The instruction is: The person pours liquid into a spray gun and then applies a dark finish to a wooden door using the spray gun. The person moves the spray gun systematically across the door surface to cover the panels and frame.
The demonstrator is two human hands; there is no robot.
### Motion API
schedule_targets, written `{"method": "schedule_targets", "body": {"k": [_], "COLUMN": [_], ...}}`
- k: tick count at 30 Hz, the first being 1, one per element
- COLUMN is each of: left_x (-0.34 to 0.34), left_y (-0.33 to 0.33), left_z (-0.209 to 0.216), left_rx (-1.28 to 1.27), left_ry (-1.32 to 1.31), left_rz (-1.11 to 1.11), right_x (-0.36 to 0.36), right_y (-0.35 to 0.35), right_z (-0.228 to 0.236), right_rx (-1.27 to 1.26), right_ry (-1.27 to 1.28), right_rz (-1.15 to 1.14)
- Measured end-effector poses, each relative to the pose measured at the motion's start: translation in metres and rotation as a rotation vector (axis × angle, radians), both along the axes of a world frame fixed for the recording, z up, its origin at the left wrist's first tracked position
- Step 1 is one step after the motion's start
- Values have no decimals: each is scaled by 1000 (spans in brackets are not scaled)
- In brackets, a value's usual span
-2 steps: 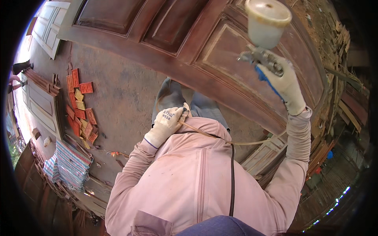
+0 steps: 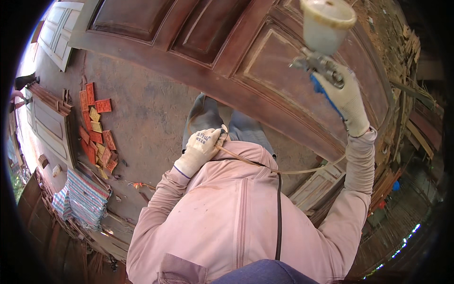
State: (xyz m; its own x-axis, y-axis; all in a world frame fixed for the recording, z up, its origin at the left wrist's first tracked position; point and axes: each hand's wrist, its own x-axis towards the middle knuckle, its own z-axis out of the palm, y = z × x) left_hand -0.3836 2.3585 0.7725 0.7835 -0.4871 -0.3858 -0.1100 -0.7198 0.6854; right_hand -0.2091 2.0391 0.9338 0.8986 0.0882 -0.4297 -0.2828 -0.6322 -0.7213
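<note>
Raised over the right part of a brown panelled wooden door (image 2: pixel 213 71), my gloved right hand (image 2: pixel 347 94) is closed around a spray gun (image 2: pixel 321 66). A whitish cup (image 2: pixel 326 33) with a stained lid sits on top of the gun. At my waist my left hand (image 2: pixel 201 146), in a white glove with blue palm, is closed on a thin, pale hose (image 2: pixel 234 155). That hose runs across my front towards my right forearm. The door lies in front of my legs, its panels dark on the left and paler, dusty-looking under the gun.
Several red and yellow carved blocks (image 2: pixel 97 135) lie on the floor to the left. Beyond them are grey door panels (image 2: pixel 49 123) and a striped cloth (image 2: pixel 82 196). Another person's hand (image 2: pixel 18 97) shows at the far left edge. Scrap wood (image 2: pixel 416 128) is piled at the right.
My right hand has shifted slightly to the right with the spray gun. The left hand stays in place at my waist.
</note>
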Motion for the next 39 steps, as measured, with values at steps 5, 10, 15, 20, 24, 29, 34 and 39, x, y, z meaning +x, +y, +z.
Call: {"method": "schedule_targets", "body": {"k": [5,10,15,20,24,29,34,39], "left_x": [10,15,22,26,32,30,33,30], "left_y": [4,10,10,10,7,9,7,4], "left_z": [-5,-12,-9,-11,-3,-11,-7,-11], "left_rx": [13,27,10,8,-34,12,18,4], "left_ry": [-7,20,89,117,102,113,128,90], "left_rz": [-4,-21,5,-7,-4,-38,-10,17], "right_x": [20,8,-33,-31,-2,32,41,23], "right_y": [-9,6,19,26,20,-1,-9,-6], "right_z": [-10,-7,4,8,-3,-13,-21,-16], "right_rx": [-218,-221,18,14,106,-320,-375,-101], "right_ry": [-401,-282,-76,-34,-64,-283,-410,-256], "right_rz": [-42,36,57,185,36,-44,-111,-89]}}
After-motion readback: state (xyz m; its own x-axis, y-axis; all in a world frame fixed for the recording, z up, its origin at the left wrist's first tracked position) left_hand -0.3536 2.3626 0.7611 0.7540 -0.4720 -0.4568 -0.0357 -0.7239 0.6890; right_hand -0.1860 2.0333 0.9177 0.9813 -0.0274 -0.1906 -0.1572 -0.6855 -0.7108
